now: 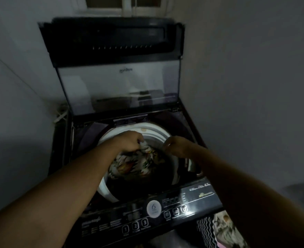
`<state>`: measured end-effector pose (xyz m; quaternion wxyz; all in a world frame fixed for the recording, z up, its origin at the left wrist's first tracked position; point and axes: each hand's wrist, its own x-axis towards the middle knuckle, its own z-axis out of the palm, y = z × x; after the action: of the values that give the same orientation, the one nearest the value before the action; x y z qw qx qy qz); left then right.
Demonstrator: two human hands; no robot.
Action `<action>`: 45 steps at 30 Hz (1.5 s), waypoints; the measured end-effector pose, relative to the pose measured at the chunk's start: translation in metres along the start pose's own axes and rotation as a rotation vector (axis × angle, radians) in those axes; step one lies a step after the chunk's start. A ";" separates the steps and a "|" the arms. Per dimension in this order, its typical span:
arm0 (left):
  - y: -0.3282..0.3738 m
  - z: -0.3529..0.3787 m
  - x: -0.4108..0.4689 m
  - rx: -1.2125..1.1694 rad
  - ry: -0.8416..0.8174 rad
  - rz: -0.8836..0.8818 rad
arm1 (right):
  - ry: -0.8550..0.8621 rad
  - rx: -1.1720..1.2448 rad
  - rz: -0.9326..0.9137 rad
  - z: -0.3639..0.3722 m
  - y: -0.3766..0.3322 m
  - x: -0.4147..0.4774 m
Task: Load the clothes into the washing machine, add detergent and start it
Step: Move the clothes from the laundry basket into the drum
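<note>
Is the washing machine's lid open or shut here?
Open: the lid stands raised at the back, and the left hand holds a floral garment over the exposed drum.

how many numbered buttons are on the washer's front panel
3, in a row on the black control panel: square button 1 leftmost, button 2 middle, button 3 rightmost. The right forearm hides some panel, so others may exist.

One camera only, up on the person's head: wide-angle, tipped forward and down into the open washing machine [183,122]. It's close in, control panel [147,217] at the near edge, raised lid [117,81] straight ahead, walls [246,86] crowding both sides.
</note>
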<state>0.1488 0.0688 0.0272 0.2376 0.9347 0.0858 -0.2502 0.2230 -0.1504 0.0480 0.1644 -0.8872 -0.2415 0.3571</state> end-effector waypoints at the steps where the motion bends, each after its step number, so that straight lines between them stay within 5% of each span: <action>1: 0.015 -0.008 0.002 0.019 0.033 0.030 | 0.060 0.019 -0.033 -0.014 0.007 -0.010; 11: 0.195 -0.013 0.022 0.075 0.133 0.349 | 0.358 0.092 0.102 -0.083 0.130 -0.133; 23: 0.385 0.129 0.027 -0.007 -0.017 0.517 | 0.474 0.290 0.383 -0.050 0.340 -0.258; 34: 0.414 0.338 0.103 -0.126 -0.304 0.277 | 0.308 0.560 0.490 0.087 0.512 -0.226; 45: 0.352 0.550 0.228 -0.281 -0.298 -0.183 | 0.283 0.844 0.520 0.233 0.637 -0.120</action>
<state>0.2086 -0.4964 -0.3667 0.3518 0.8334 0.1682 -0.3916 0.1794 -0.7163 -0.3422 0.4449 -0.8140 0.1770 0.3288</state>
